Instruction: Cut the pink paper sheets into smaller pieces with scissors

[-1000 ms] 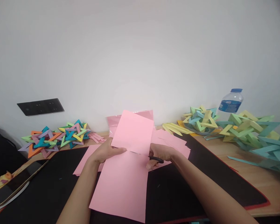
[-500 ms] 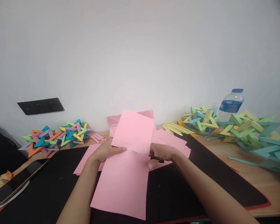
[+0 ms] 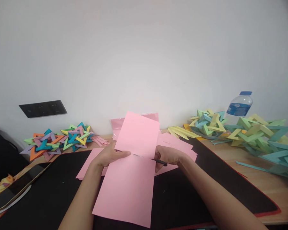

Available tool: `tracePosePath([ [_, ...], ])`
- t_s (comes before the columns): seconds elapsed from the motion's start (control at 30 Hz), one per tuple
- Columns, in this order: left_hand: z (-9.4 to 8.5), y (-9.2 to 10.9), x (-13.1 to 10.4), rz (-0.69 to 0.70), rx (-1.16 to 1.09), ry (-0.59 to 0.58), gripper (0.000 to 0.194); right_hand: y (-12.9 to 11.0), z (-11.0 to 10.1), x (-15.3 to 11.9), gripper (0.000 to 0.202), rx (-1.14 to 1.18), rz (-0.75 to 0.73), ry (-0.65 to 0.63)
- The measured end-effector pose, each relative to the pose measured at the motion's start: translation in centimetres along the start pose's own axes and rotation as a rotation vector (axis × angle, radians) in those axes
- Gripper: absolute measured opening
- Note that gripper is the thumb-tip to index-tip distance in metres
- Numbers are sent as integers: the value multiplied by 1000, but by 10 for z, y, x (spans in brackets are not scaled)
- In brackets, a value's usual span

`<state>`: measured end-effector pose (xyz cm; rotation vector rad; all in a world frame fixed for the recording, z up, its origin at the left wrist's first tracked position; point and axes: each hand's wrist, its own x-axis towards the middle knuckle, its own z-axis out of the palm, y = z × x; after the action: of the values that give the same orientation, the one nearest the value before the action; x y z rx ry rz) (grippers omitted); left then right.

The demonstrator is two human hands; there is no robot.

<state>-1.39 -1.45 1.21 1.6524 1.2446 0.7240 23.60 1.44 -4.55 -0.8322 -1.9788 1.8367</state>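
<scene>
A large sheet of pink paper (image 3: 129, 188) is held up over the black mat. My left hand (image 3: 112, 155) pinches it at its left edge, thumb on top, fingers partly behind. From the right edge, my right hand (image 3: 168, 156) grips black-handled scissors (image 3: 162, 162). Their blades lie across the sheet, mostly hidden by the paper, with a sliver of metal showing at the cut line near my left thumb. More pink sheets (image 3: 86, 163) lie on the mat beneath and behind both hands.
Colourful folded-paper stars (image 3: 78, 137) stand at the back left, beside pink strips (image 3: 99, 140). Yellow strips (image 3: 180, 131), green-yellow paper models (image 3: 256, 134) and a water bottle (image 3: 240, 103) are at the right. A phone (image 3: 19, 185) lies at the left on the black mat's (image 3: 50, 198) edge.
The fingers of my right hand have drawn closer together round the scissors, and the handle has shifted slightly. My left hand and the sheet stay nearly in place.
</scene>
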Motion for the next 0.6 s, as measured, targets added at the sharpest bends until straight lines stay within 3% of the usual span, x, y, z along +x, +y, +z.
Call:
tracePosePath([
  [0.6,-1,-3,1,-6,-7,19,50,0,3,4,7,42,13,85],
])
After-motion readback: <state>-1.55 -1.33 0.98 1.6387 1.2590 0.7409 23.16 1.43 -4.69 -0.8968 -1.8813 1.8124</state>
